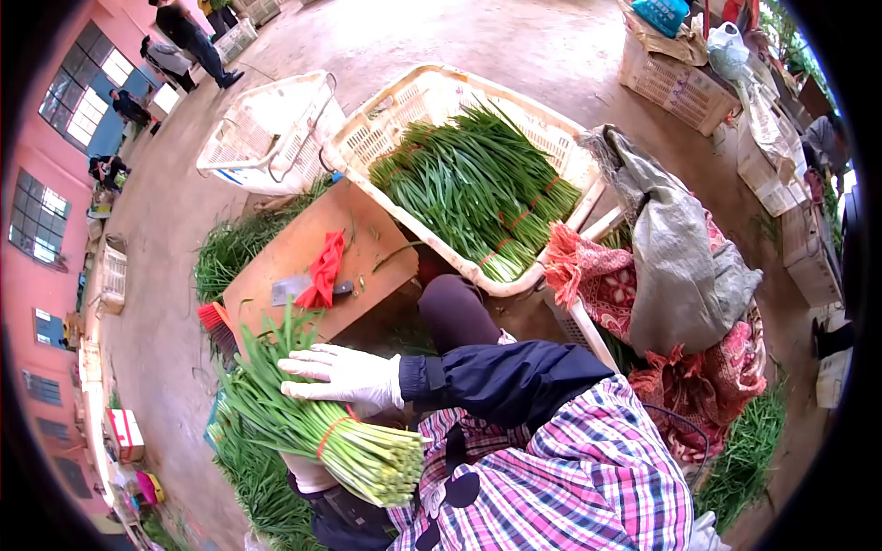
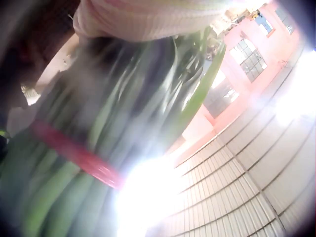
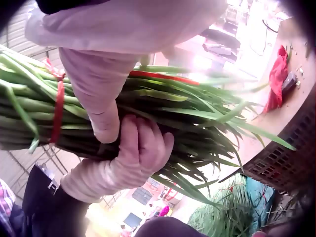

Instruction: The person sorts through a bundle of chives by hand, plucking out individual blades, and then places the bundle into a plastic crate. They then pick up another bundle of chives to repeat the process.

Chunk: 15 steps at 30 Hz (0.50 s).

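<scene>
A thick bundle of long green stalks (image 1: pixel 367 452) lies across the lap, tied with a red band (image 1: pixel 333 435). My white-gloved right hand (image 1: pixel 344 375) lies over its leafy part, fingers across the top; in the right wrist view its thumb (image 3: pixel 105 123) presses down the side. From below, my gloved left hand (image 1: pixel 310 470) supports the bundle, and its curled fingers (image 3: pixel 143 145) show against the leaves in the right wrist view. A second red strip (image 3: pixel 163 76) runs along the leaves. The left wrist view is hazy, with the banded stalks (image 2: pixel 54 192) close up.
A knife (image 1: pixel 292 288) and red cloth (image 1: pixel 322 271) lie on a wooden board (image 1: pixel 367 220). Behind is a crate (image 1: pixel 432 78) of banded bundles, beside another crate (image 1: pixel 243 124). Sacks (image 1: pixel 680 266) stand at the right; loose greens (image 1: pixel 276 510) lie at lower left. Several people are far off.
</scene>
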{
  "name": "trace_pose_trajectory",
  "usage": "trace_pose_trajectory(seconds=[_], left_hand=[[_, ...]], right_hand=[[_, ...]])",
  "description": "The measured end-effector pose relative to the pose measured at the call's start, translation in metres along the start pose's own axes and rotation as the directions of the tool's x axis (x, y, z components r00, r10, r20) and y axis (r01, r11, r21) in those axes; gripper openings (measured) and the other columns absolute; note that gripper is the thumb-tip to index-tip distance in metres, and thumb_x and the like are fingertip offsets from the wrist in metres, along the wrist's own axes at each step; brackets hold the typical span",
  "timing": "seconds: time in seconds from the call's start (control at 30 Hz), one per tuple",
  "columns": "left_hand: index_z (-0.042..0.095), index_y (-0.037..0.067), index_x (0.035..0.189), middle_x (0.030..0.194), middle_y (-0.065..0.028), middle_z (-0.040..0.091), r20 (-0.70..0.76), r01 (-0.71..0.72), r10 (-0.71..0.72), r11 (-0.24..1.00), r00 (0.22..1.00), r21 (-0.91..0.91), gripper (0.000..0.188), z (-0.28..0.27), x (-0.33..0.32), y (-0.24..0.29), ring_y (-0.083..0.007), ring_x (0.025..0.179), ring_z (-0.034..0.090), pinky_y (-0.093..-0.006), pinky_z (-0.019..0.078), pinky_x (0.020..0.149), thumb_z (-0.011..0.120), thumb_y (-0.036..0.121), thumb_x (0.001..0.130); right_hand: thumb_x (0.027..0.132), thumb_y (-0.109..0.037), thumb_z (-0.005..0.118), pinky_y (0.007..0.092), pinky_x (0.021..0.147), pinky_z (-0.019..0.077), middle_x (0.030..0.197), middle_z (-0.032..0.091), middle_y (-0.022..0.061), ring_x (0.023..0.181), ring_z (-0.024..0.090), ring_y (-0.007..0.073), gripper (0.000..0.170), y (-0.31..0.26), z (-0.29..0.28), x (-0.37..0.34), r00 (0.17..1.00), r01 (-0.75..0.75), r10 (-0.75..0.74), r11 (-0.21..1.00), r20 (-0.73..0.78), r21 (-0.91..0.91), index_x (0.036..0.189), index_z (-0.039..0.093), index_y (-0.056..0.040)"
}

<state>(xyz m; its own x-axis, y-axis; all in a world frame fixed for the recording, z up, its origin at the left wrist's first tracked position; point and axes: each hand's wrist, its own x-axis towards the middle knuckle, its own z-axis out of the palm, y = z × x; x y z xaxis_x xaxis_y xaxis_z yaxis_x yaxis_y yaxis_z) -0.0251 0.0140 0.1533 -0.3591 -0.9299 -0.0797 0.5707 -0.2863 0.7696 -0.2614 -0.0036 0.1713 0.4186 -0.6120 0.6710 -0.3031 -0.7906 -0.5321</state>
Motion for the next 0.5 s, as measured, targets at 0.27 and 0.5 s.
trace_pose_trajectory(seconds=[0.27,0.5], left_hand=[[0.042,0.0,0.136,0.134,-0.0143,0.051,-0.139,-0.026,0.054,0.98,0.989,0.196,0.066,0.153,0.04,0.053,-0.0251,0.12,0.052,-0.0413,0.0446,0.099,0.046,0.05,0.093],[0.037,-0.006,0.14,0.127,-0.0314,0.053,0.337,0.325,-0.384,0.92,0.86,0.217,0.076,0.168,0.052,0.106,-0.0435,0.111,0.058,-0.0564,0.0499,0.09,0.049,0.054,0.093]], right_hand=[[0.076,-0.032,0.075,0.05,0.109,0.0297,0.148,0.034,0.0229,0.136,0.033,0.0406,0.072,0.024,-0.03,0.026,0.829,0.192,-0.039,0.957,-0.557,0.219,0.139,0.045,-0.0132],[0.065,0.002,0.075,0.0373,0.094,0.0482,0.121,0.062,0.0087,0.106,0.061,0.0203,0.07,0.027,-0.141,0.042,0.597,0.325,0.492,0.574,-0.634,0.751,0.13,0.049,-0.0036]])
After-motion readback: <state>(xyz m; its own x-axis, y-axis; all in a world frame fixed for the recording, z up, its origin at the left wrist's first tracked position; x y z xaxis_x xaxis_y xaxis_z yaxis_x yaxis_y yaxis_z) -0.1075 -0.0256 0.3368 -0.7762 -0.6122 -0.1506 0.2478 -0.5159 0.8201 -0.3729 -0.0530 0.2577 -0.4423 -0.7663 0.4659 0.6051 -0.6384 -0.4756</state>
